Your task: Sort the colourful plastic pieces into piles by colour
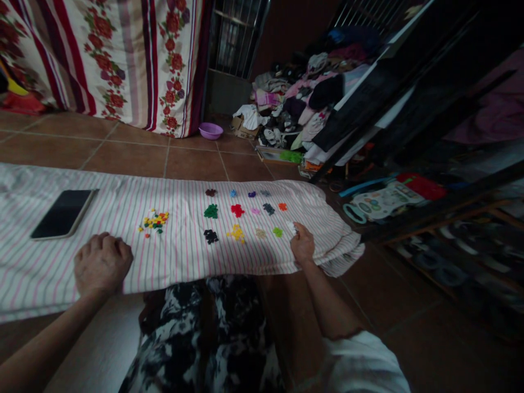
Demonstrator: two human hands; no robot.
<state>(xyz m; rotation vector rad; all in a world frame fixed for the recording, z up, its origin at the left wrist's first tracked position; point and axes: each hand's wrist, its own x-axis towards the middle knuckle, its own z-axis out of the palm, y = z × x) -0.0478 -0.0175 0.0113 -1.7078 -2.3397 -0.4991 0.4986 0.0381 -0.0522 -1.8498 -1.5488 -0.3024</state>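
My right hand [303, 243] is at the right end of the striped cloth, its fingers pinched together at some small white pieces [291, 225]. Whether a piece is between the fingertips is too small to tell. Curled into a fist, my left hand [103, 263] rests on the cloth near its front edge. Between the hands lie little piles sorted by colour, among them black pieces [211, 236], yellow pieces [236, 234], lime-green pieces [277, 232], red pieces [237, 210] and dark green pieces [211, 211]. A mixed-colour heap [154, 220] lies right of my left hand.
A phone [63, 214] lies on the striped cloth [180, 256] at the left. Beyond, a purple basin [210, 130] stands on the tiled floor near a floral curtain [135, 65]. Piled clothes [303, 98] fill the back; a rack [442, 218] stands right.
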